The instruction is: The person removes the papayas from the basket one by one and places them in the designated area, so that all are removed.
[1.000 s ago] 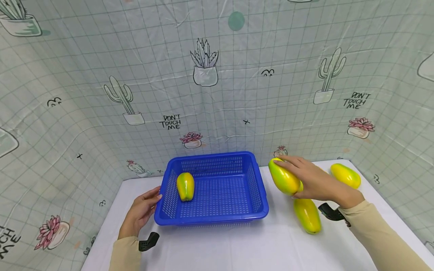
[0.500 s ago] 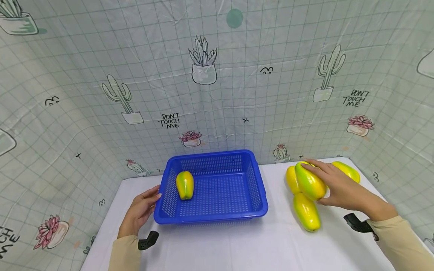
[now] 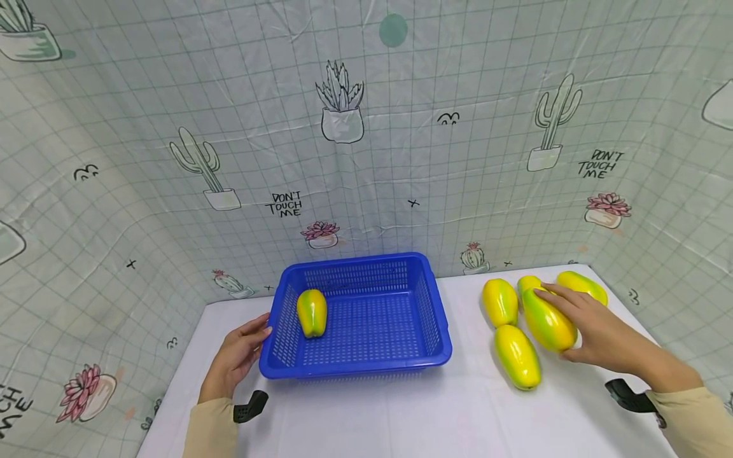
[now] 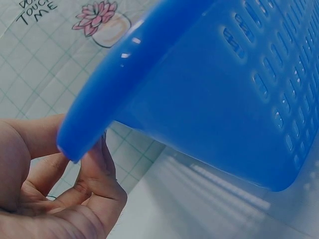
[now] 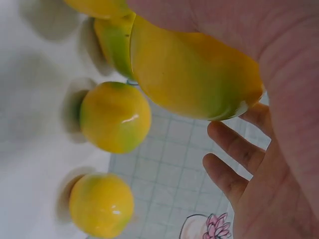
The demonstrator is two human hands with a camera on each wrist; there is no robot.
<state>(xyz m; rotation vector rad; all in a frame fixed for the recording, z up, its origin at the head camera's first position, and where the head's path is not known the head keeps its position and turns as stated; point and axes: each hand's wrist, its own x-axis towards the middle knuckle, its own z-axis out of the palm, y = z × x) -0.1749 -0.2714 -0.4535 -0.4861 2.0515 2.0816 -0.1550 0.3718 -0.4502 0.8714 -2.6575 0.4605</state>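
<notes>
My left hand (image 3: 231,356) pinches the left rim of a blue plastic basket (image 3: 357,370); in the left wrist view, thumb and fingers close around the rim (image 4: 107,94). One yellow-green papaya (image 3: 312,313) lies inside the basket at its left. To the basket's right, my right hand (image 3: 601,327) grips another papaya (image 3: 548,323), thumb at its near end and fingers over its far side. The right wrist view shows this papaya (image 5: 194,74) against the palm side, partly covered by the hand. Behind it peeks a further papaya (image 3: 528,281), mostly hidden.
Two papayas, one farther back (image 3: 500,303) and one nearer (image 3: 518,357), lie end to end between basket and right hand. Another papaya (image 3: 584,289) lies at the back right corner of the white table (image 3: 366,420). A patterned cloth (image 3: 389,159) surrounds the table's back and sides.
My right hand has carried its papaya rightward, away from the basket and past the two papayas lying end to end, uncovering them. The left hand and basket stay put.
</notes>
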